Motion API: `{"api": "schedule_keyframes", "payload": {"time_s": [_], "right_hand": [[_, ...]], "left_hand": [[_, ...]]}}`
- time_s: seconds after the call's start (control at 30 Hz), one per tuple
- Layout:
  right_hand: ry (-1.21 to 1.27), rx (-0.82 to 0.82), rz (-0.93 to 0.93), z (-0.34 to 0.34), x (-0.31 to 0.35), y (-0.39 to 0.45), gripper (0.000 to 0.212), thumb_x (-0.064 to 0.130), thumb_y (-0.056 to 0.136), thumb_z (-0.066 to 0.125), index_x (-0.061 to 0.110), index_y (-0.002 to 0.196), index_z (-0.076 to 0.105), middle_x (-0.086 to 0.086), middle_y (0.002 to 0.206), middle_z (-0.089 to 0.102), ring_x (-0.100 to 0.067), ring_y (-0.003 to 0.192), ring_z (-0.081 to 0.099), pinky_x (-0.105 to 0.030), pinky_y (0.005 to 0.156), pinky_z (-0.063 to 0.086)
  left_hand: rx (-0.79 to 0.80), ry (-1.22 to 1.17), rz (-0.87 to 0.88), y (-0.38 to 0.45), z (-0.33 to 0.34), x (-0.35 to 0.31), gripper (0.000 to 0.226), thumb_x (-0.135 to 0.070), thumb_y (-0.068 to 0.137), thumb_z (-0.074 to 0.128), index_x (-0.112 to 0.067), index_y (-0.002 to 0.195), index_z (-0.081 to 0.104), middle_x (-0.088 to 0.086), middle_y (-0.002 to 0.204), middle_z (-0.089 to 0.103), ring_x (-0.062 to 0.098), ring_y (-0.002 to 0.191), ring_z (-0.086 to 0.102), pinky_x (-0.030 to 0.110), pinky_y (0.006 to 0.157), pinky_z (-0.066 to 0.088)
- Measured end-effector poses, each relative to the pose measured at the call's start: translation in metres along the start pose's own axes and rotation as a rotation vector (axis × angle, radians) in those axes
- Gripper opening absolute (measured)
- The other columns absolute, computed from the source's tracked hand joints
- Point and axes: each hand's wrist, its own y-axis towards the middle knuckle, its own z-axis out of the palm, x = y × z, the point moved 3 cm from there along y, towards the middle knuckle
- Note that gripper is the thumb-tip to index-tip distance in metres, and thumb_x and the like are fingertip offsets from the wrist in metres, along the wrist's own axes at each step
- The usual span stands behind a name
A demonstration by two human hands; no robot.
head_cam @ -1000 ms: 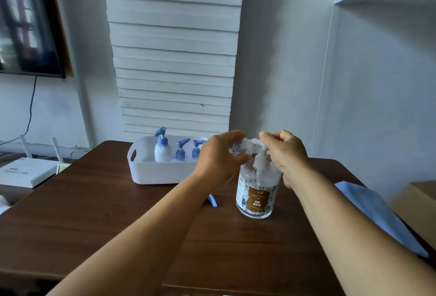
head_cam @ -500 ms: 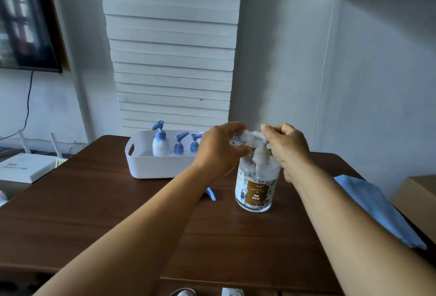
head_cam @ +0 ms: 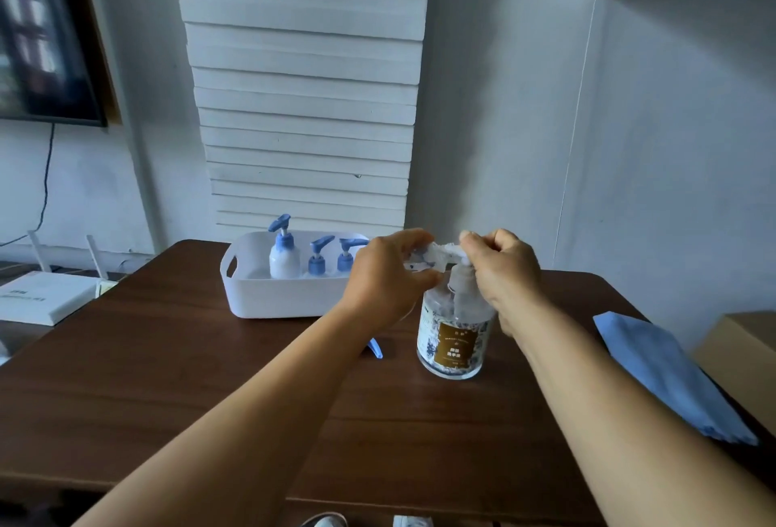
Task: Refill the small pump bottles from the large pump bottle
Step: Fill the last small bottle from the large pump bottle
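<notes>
Fingers of both hands are curled at the top of the large pump bottle (head_cam: 455,329): the right hand (head_cam: 502,274) pinches the white pump head (head_cam: 445,251) from the 3 o'clock side, while the left hand (head_cam: 384,278) grips something small and pale under the spout at 9 o'clock, most likely a small bottle being filled, though the fingers hide most of it. Working from largest down, the dark wooden table (head_cam: 210,379) carries everything; at its 11 o'clock stands a white plastic basket (head_cam: 268,295) holding three small pump bottles (head_cam: 284,257) with blue pump heads, the leftmost taller in view than the other two. At 3 o'clock lies a folded blue cloth (head_cam: 667,375), touching nothing. The large pump bottle stands upright near the table's centre, clear-walled and looking well filled. Just beside its base at 9 o'clock lies a small blue piece (head_cam: 375,349), probably a removed pump head. By my judgement the refilling is at an early stage: one bottle seems to be under the spout, and the three in the basket keep their pumps on and wait their turn. The large bottle wears a brown label (head_cam: 457,344) with pale characters, too small to read.
</notes>
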Motion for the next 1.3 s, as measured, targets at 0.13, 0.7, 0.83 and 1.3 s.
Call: {"api": "schedule_keyframes", "payload": {"time_s": [0.13, 0.7, 0.83, 1.3], "right_hand": [[-0.011, 0.060, -0.024, -0.008, 0.014, 0.008, 0.030, 0.036, 0.092, 0.055, 0.017, 0.070, 0.047, 0.002, 0.069, 0.050, -0.010, 0.063, 0.045, -0.025, 0.051, 0.034], [-0.001, 0.008, 0.003, -0.002, 0.002, -0.002, 0.028, 0.038, 0.092, 0.053, 0.014, 0.079, 0.051, 0.002, 0.070, 0.053, -0.009, 0.063, 0.047, -0.023, 0.051, 0.035], [-0.005, 0.048, -0.011, -0.009, 0.013, 0.006, 0.028, 0.038, 0.092, 0.055, 0.016, 0.075, 0.050, 0.002, 0.070, 0.053, -0.009, 0.064, 0.047, -0.024, 0.051, 0.036], [0.034, 0.001, 0.014, -0.002, 0.007, 0.003, 0.028, 0.038, 0.092, 0.054, 0.014, 0.078, 0.052, 0.002, 0.070, 0.053, -0.012, 0.066, 0.049, -0.024, 0.052, 0.036]], "left_hand": [[-0.022, 0.002, 0.036, 0.005, -0.006, -0.008, 0.050, -0.021, 0.074, 0.076, -0.024, 0.122, 0.060, -0.009, 0.112, 0.067, 0.000, 0.094, 0.057, 0.007, 0.078, 0.037], [0.002, -0.003, 0.001, 0.001, 0.001, 0.001, 0.050, -0.021, 0.075, 0.077, -0.024, 0.122, 0.060, -0.009, 0.110, 0.067, 0.001, 0.092, 0.057, 0.011, 0.081, 0.037], [-0.016, 0.009, 0.028, 0.005, -0.004, -0.005, 0.049, -0.022, 0.075, 0.076, -0.025, 0.122, 0.060, -0.012, 0.103, 0.064, -0.001, 0.089, 0.055, 0.003, 0.072, 0.036], [-0.003, 0.020, 0.025, 0.004, -0.003, -0.005, 0.052, -0.022, 0.075, 0.076, -0.024, 0.124, 0.059, -0.010, 0.112, 0.066, 0.000, 0.094, 0.055, 0.011, 0.082, 0.037]]}}
